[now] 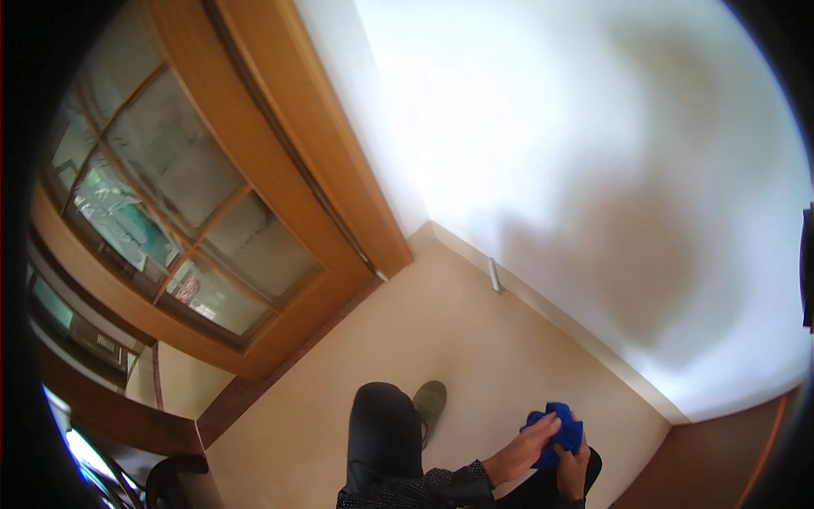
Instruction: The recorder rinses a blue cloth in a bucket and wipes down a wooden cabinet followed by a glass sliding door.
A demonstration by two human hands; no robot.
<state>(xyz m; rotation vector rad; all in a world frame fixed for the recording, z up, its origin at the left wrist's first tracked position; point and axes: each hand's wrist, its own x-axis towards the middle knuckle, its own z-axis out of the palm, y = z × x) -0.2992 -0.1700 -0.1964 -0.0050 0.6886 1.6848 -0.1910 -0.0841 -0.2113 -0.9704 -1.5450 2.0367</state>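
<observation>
A crumpled blue cloth [569, 435] is bunched between my two hands, above my right leg at the lower right. My left hand [523, 450] reaches in from the left and presses its fingers over the near side of the cloth. My right hand [573, 472] grips the cloth from below and the right, with its thumb against the folds. Some of the fingers are hidden behind the cloth.
A wooden door [280, 254] with glass panes stands at the left. A short metal doorstop [494, 275] projects by the white wall's baseboard [572, 337]. Brown wooden furniture [706, 452] fills the lower right corner. A dark curved wooden piece [175, 471] is at lower left.
</observation>
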